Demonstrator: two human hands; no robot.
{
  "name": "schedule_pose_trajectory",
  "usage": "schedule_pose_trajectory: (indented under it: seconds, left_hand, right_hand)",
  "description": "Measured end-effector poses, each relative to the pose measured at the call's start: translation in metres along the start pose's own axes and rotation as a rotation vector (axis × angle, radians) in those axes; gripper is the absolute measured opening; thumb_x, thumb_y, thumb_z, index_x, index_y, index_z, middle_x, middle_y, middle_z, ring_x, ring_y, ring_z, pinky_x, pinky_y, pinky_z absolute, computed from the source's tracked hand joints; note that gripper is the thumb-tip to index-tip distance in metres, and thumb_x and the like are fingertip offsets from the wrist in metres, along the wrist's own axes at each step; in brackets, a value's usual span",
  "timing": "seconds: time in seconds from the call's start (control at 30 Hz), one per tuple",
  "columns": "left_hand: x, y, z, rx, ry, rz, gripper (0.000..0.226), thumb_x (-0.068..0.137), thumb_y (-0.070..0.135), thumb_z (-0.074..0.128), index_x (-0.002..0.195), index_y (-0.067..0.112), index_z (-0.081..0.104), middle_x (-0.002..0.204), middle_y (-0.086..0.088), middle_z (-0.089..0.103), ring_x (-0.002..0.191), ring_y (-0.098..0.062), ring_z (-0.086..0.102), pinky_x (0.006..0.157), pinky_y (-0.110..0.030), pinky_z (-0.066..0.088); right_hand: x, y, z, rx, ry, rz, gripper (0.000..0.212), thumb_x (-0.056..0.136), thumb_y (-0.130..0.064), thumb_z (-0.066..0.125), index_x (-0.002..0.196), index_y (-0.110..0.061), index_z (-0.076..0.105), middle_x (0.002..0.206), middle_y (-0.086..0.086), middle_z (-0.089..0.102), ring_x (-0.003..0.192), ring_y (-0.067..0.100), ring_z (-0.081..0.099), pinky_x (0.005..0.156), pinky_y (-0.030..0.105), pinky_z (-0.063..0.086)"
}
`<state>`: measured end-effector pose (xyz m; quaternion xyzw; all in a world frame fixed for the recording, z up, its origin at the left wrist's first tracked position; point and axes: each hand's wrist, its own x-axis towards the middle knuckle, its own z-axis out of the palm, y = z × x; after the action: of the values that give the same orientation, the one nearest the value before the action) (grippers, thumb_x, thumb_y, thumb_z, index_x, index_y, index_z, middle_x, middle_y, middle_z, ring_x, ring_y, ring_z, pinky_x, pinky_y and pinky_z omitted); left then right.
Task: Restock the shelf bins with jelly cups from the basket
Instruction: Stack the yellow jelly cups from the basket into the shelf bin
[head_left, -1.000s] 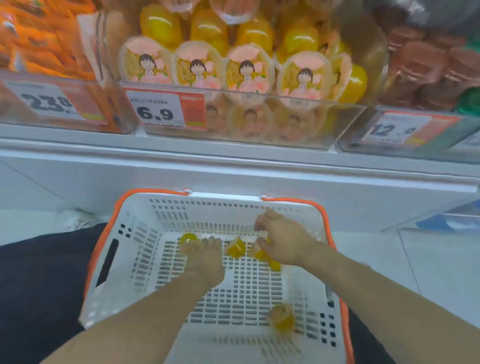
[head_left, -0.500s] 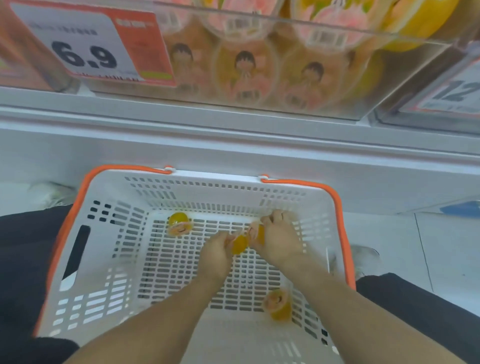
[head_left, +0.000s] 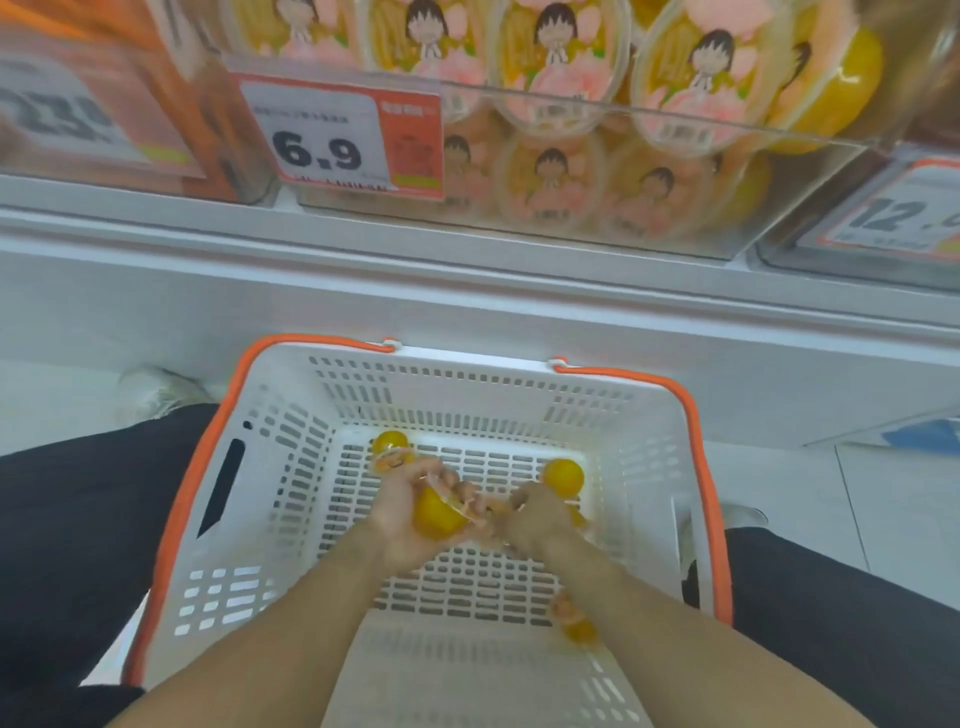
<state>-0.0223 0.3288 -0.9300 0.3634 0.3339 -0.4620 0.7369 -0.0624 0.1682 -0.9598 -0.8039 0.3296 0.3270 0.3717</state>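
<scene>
One white basket (head_left: 291, 467), four loose jelly cups (head_left: 435, 512) in it — two hands, three price tags (head_left: 340, 136).

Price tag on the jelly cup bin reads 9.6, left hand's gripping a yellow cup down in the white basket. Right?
Not quite. The price tag on the jelly cup bin reads 6.9, not 9.6, as the head view shows. The rest holds: the left hand grips a yellow cup down in the white basket.

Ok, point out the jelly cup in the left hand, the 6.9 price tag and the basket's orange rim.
jelly cup (head_left: 434, 512), head view, its yellow body in the palm
6.9 price tag (head_left: 322, 140), head view, white panel
orange rim (head_left: 182, 499), head view, left edge
</scene>
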Motion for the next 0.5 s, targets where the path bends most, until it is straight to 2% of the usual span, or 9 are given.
schedule_pose_trajectory:
  seconds: [0.07,0.1,0.17,0.27,0.3,0.37,0.43,0.5]
  left_hand:
    - [-0.017,0.016,0.009,0.213,-0.069,-0.047,0.039,0.091,0.035,0.055,0.062,0.010,0.054,0.066,-0.014,0.055,0.066,-0.030,0.059,0.075,-0.041,0.051]
    - [-0.024,0.028,0.013,0.402,-0.103,-0.089,0.045,0.092,0.042,0.056,0.062,0.008,0.055,0.065,-0.014,0.054,0.063,-0.030,0.058,0.070,-0.040,0.051]
    - [-0.046,0.052,0.027,0.816,-0.125,-0.175,0.055,0.089,0.056,0.061,0.069,0.005,0.060,0.065,-0.014,0.056,0.060,-0.031,0.060,0.066,-0.041,0.053]
    - [-0.089,0.078,0.064,1.233,-0.042,-0.204,0.077,0.077,0.076,0.063,0.101,0.003,0.063,0.073,-0.014,0.063,0.063,-0.031,0.066,0.064,-0.045,0.057]
    - [-0.105,0.082,0.078,1.288,-0.012,-0.156,0.078,0.076,0.079,0.060,0.108,0.007,0.062,0.076,-0.013,0.064,0.065,-0.030,0.067,0.063,-0.046,0.058]
    - [-0.128,0.086,0.104,1.272,0.011,0.030,0.067,0.081,0.076,0.055,0.106,0.015,0.063,0.078,-0.010,0.063,0.064,-0.027,0.067,0.065,-0.047,0.059]
    - [-0.145,0.089,0.121,1.169,0.041,0.235,0.067,0.082,0.073,0.058,0.100,0.010,0.067,0.074,-0.010,0.065,0.063,-0.030,0.067,0.066,-0.046,0.059]
    - [-0.161,0.091,0.135,1.080,0.077,0.396,0.064,0.080,0.070,0.064,0.096,0.007,0.069,0.070,-0.006,0.069,0.065,-0.031,0.066,0.063,-0.040,0.056]
  right_hand:
    - [-0.017,-0.011,-0.013,0.492,-0.149,0.098,0.011,0.094,-0.005,0.059,0.094,-0.012,0.051,0.091,0.018,0.063,0.057,0.022,0.057,0.050,0.032,0.053]
    - [-0.025,-0.016,-0.025,0.635,-0.196,0.069,0.014,0.095,-0.002,0.060,0.093,-0.010,0.048,0.087,0.023,0.063,0.049,0.023,0.052,0.045,0.030,0.048]
    - [-0.042,-0.031,-0.053,0.711,-0.192,-0.099,0.022,0.091,0.001,0.066,0.093,-0.008,0.047,0.088,0.030,0.065,0.047,0.025,0.055,0.049,0.031,0.048]
    - [-0.080,-0.064,-0.096,0.816,-0.167,-0.271,0.025,0.091,-0.002,0.068,0.102,-0.008,0.045,0.085,0.025,0.068,0.053,0.025,0.064,0.056,0.034,0.056]
    - [-0.092,-0.075,-0.109,0.859,-0.182,-0.299,0.024,0.092,-0.002,0.066,0.103,-0.008,0.046,0.084,0.023,0.069,0.055,0.025,0.066,0.057,0.032,0.058]
    - [-0.118,-0.094,-0.131,0.853,-0.227,-0.364,0.020,0.093,-0.004,0.065,0.103,-0.008,0.048,0.083,0.022,0.070,0.061,0.025,0.069,0.057,0.030,0.057]
    - [-0.141,-0.108,-0.155,0.779,-0.274,-0.421,0.020,0.092,-0.007,0.067,0.103,-0.008,0.050,0.082,0.019,0.071,0.067,0.026,0.072,0.056,0.029,0.056]
    - [-0.166,-0.120,-0.183,0.632,-0.254,-0.459,0.021,0.090,-0.010,0.070,0.102,-0.009,0.053,0.079,0.014,0.069,0.072,0.028,0.073,0.055,0.030,0.056]
